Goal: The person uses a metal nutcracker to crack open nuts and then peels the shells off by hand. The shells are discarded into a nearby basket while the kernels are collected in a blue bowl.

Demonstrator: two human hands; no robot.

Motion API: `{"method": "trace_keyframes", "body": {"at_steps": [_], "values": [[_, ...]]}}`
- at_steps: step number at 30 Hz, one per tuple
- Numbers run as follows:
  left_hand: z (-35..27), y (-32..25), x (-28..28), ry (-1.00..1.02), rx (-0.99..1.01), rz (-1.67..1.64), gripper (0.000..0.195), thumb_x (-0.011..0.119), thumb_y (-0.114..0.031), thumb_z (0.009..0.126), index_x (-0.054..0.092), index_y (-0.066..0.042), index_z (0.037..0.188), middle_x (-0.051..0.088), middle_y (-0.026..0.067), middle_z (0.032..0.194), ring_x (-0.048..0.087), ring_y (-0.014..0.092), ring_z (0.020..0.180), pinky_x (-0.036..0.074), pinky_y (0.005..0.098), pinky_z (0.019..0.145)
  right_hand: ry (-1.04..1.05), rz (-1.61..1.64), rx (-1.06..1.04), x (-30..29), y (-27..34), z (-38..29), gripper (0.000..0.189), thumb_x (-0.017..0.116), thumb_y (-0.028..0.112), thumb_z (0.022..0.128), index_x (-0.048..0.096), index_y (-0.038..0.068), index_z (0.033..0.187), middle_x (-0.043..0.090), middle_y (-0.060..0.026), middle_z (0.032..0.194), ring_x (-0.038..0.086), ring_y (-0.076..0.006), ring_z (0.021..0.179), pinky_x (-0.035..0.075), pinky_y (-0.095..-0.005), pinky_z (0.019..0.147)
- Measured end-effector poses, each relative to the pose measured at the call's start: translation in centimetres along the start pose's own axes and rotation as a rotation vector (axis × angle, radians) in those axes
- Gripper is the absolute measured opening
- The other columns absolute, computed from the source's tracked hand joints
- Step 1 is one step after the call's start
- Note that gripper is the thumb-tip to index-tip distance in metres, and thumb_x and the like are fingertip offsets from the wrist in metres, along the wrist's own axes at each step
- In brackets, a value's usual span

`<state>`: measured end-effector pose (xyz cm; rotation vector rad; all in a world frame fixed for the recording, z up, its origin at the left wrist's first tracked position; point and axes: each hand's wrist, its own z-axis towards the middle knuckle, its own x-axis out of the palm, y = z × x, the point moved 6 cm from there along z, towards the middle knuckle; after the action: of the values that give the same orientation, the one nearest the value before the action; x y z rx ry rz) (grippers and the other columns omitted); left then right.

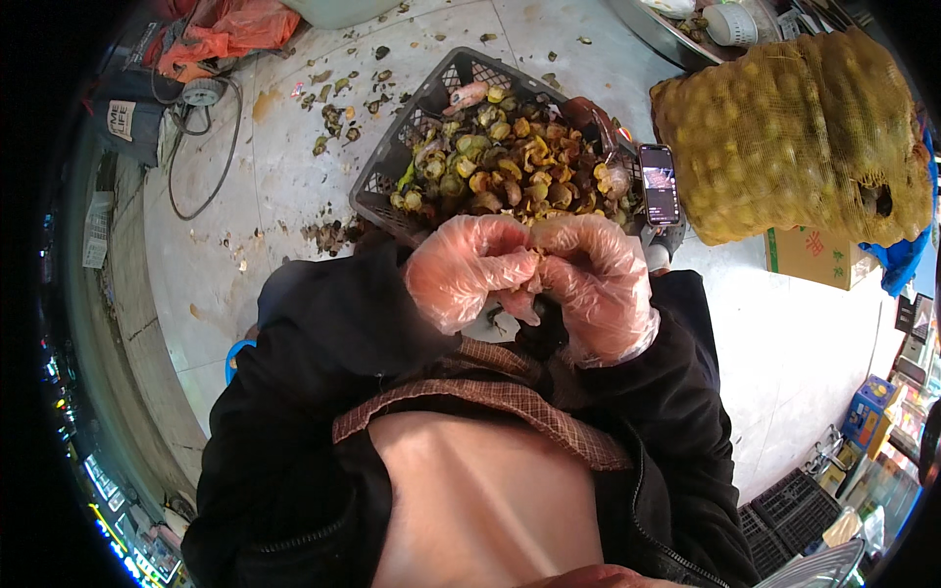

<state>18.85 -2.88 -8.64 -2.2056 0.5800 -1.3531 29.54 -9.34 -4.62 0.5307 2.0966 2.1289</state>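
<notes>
My left hand (470, 272) and my right hand (599, 283) are both in thin clear plastic gloves. Their curled fingertips meet over the near edge of a black plastic crate (382, 151). A small yellowish-brown piece (540, 253) shows between the fingertips; the fingers hide most of it. Yellow, green and brown fruit peels (514, 151) heap up inside the crate, many of them curled and hollow. At the crate's right corner a smartphone (659, 184) stands with its screen lit.
A mesh sack (779, 140) full of round yellow-green produce lies to the right, beside a cardboard box (812, 257). Scraps (334, 121) litter the tiled floor at left. A looped hose or cable (235, 147) lies farther left. A metal basin (662, 33) stands at top right.
</notes>
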Motion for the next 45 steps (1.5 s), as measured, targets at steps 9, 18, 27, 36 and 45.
{"method": "trace_keyframes", "body": {"at_steps": [9, 18, 27, 36, 45], "values": [[-0.1, -0.4, 0.0, -0.082, 0.07, 0.122, 0.023, 0.066, -0.016, 0.084, 0.056, 0.0, 0.097, 0.062, 0.0086, 0.08, 0.061, 0.019, 0.068, 0.052, 0.0313, 0.064, -0.051, -0.334, -0.175, -0.3, 1.5, 0.1, 0.02, 0.056, -0.011, 0.073, 0.061, 0.0, 0.089, 0.06, -0.0099, 0.066, 0.059, -0.0213, 0.059, 0.046, -0.0305, 0.056], [-0.2, -0.3, 0.0, -0.164, 0.111, 0.182, 0.006, 0.059, -0.002, 0.086, 0.055, 0.001, 0.09, 0.06, 0.0077, 0.078, 0.059, 0.015, 0.068, 0.055, 0.0322, 0.065, -0.03, -0.548, -0.366, -0.4, 2.0, 0.0, 0.023, 0.059, -0.009, 0.066, 0.06, 0.007, 0.082, 0.06, -0.0093, 0.07, 0.056, -0.031, 0.066, 0.045, -0.0374, 0.057], [-0.1, -0.4, 0.0, -0.18, 0.107, 0.208, 0.009, 0.058, 0.001, 0.085, 0.051, 0.0, 0.091, 0.059, 0.0075, 0.077, 0.059, 0.015, 0.067, 0.056, 0.0325, 0.064, -0.115, -0.405, -0.26, 0.0, 1.2, -0.1, 0.025, 0.059, -0.009, 0.067, 0.062, 0.007, 0.086, 0.058, -0.0116, 0.073, 0.057, -0.0307, 0.061, 0.046, -0.0367, 0.055], [-0.2, -0.1, -0.1, -0.152, 0.108, 0.178, 0.012, 0.061, -0.001, 0.085, 0.051, -0.001, 0.09, 0.06, 0.007, 0.078, 0.059, 0.015, 0.068, 0.054, 0.0304, 0.065, -0.039, -0.574, -0.358, -0.1, 1.4, -0.3, 0.028, 0.057, -0.01, 0.067, 0.063, 0.007, 0.088, 0.06, -0.0128, 0.077, 0.06, -0.0321, 0.066, 0.048, -0.0387, 0.058], [-0.4, -0.4, -0.1, -0.161, 0.111, 0.244, 0.016, 0.065, -0.007, 0.084, 0.053, -0.003, 0.093, 0.06, 0.004, 0.082, 0.06, 0.013, 0.072, 0.051, 0.0273, 0.067, 0.152, -0.394, -0.186, 0.0, 1.7, 0.1, 0.02, 0.066, -0.007, 0.067, 0.062, 0.004, 0.083, 0.059, -0.0121, 0.076, 0.057, -0.0282, 0.065, 0.048, -0.0352, 0.06]]}}
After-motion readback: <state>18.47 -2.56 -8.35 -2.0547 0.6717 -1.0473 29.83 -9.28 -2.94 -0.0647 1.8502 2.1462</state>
